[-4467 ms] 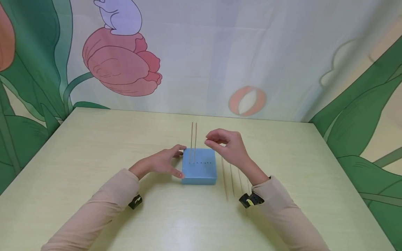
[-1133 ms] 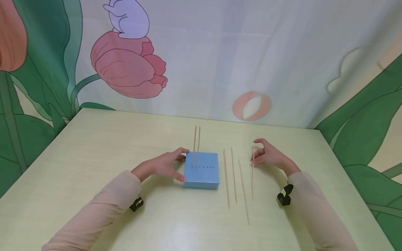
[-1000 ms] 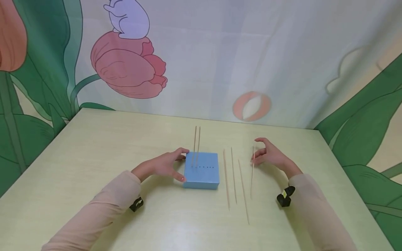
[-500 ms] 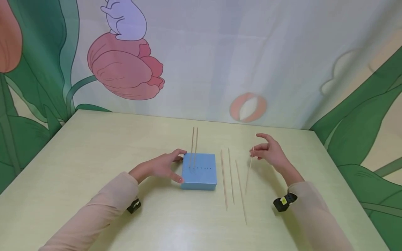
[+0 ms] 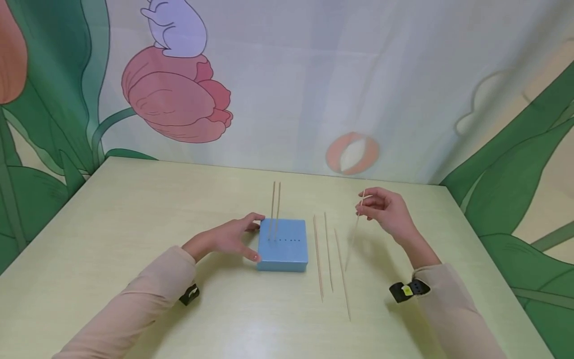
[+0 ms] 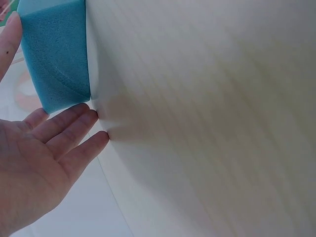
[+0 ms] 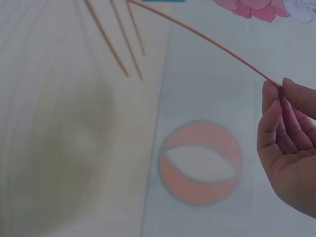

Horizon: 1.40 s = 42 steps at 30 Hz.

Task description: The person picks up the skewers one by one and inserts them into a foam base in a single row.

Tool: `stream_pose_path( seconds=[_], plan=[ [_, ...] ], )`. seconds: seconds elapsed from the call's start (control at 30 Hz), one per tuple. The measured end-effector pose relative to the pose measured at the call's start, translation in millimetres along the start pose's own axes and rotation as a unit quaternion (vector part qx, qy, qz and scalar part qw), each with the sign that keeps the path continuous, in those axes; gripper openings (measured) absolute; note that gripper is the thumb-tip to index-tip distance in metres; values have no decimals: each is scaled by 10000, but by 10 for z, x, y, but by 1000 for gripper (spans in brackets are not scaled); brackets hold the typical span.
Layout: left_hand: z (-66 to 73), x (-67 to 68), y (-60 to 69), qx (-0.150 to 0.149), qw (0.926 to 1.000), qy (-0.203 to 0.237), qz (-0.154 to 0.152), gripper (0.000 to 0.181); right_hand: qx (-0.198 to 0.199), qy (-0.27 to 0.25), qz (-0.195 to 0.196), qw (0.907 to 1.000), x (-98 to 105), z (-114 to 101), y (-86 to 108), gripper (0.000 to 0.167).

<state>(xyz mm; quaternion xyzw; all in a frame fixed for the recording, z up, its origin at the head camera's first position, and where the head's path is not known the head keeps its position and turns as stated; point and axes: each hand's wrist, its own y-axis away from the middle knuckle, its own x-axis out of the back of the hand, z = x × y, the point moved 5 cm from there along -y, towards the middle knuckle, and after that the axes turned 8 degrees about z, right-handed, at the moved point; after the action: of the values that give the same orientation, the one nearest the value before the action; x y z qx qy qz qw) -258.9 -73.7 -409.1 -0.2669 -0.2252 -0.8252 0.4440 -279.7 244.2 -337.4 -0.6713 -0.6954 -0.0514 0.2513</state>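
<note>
A blue foam block [image 5: 282,254] with a row of small holes lies on the table, two thin sticks [image 5: 275,209] standing upright in its left holes. My left hand [image 5: 228,237] spans the block's left side, thumb at the front corner and fingers at the back one. In the left wrist view, relaxed fingers of that hand [image 6: 44,153] touch the foam [image 6: 57,54]. My right hand [image 5: 387,212] pinches a stick [image 5: 354,237] near its upper end, right of the block. The right wrist view shows this stick [image 7: 212,42] slanting from the thumb and fingertips [image 7: 279,87].
Several thin sticks [image 5: 329,259] lie on the table between the block and my right hand, roughly lengthwise. Behind the table edge hangs a curtain [image 5: 278,99] printed with flowers and leaves. Black straps [image 5: 405,290] show at both wrists.
Since about a second ago my right hand has risen with the stick, now tilted, its lower end shifted left. The right fingers have gathered closer round its top. My left hand stays at the block.
</note>
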Motion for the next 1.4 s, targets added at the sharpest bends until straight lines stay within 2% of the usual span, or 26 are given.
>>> stream_pose_path(
  seconds=[0.33, 0.87, 1.13, 1.4],
  plan=[
    [1, -8, 11, -91, 10000, 39, -2, 95, 538, 101, 201, 9983, -80, -345, 115, 22],
    [-27, -17, 0, -25, 10000, -56, 29, 96, 1341, -238, 96, 9906, -261, -760, 252, 17],
    [-20, 6, -1, -116, 9999, -31, 10, 95, 1525, -533, 149, 9868, -363, -877, 240, 17],
    [-25, 1, -6, -98, 10000, -1, -11, 95, 1602, -564, 159, 9853, -485, -955, 214, 17]
  ],
)
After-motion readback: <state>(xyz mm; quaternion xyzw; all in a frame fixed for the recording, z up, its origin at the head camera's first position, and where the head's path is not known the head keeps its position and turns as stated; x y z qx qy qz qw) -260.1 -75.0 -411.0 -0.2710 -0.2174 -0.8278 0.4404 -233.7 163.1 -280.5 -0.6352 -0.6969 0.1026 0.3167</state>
